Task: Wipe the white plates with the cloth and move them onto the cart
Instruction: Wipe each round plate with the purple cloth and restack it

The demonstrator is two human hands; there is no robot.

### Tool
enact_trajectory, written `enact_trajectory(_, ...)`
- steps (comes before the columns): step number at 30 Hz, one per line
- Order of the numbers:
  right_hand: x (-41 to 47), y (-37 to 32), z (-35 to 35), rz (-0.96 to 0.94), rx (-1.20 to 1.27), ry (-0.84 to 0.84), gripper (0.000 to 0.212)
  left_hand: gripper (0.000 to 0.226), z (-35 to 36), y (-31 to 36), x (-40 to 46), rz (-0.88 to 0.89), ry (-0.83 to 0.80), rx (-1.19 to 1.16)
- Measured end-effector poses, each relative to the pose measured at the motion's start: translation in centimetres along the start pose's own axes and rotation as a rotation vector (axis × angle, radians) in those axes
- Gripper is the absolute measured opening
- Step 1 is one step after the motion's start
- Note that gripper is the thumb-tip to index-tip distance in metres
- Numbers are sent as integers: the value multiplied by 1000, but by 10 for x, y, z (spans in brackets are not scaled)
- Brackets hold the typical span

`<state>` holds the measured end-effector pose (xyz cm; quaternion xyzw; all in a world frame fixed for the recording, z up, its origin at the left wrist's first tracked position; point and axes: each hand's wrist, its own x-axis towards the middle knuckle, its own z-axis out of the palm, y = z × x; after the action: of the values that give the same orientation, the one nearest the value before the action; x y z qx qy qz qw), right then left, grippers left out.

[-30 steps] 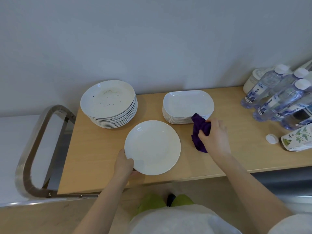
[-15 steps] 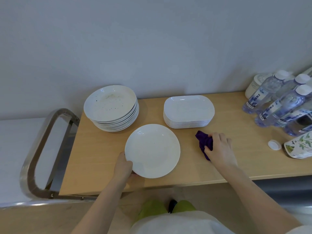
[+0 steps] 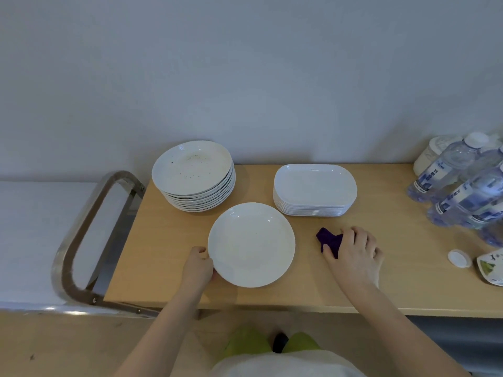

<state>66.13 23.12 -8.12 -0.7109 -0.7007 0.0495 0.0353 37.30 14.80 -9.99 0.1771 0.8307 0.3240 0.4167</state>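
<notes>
A: Head view first. Where's the plate?

B: A single round plate (image 3: 251,244) lies flat on the table (image 3: 408,284), near the front edge and left of the middle. The left hand (image 3: 198,268) grips its left rim, fingers curled over the edge.

A: And the cloth?

B: The purple cloth (image 3: 330,241) sits on the table just right of that plate, apart from it. The right hand (image 3: 353,250) lies on top of it with fingers curled around the bunched fabric, so it has hold of the cloth; only the left part of the cloth shows from under the fingers.

A: Other plates?

B: Two piles toward the back edge. The round stack (image 3: 193,175) is at the back left, its top plate speckled with dark bits. The oblong stack (image 3: 315,189) stands to its right, behind the cloth. The single plate sits just in front of the gap between them.

A: The cart?

B: The cart (image 3: 81,235) is at the table's left end, its metal handle loop beside the left edge.

A: Anything at the right end?

B: Water bottles (image 3: 462,186) crowd the back right corner, with a white jar (image 3: 430,156) behind them. A loose cap (image 3: 459,258) lies nearer the front, and a printed pouch (image 3: 491,268) is beside it at the frame's edge.
</notes>
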Motion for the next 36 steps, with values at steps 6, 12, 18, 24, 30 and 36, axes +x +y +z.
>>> enact_trajectory(6, 4, -56, -26, -377, 231, 52, 23, 33, -25, 10, 9, 134, 203, -30)
enact_trajectory(12, 16, -153, -42, -467, 528, -82, 26, 30, -79, 48, 40, 275, 335, -140)
enact_trajectory(18, 62, -247, -38, -252, 574, -258, 29, 52, -130, 98, 90, 262, 270, 51)
enact_trajectory(24, 87, -280, -29, -76, 472, -300, 49, 66, -152, 130, 130, 234, 121, 189)
enact_trajectory(30, 92, -286, -26, -22, 418, -284, 36, 36, -148, 133, 149, 332, 18, 268)
enact_trajectory(36, 92, -289, -24, -26, 439, -259, 35, 45, -148, 126, 158, 354, -51, 133)
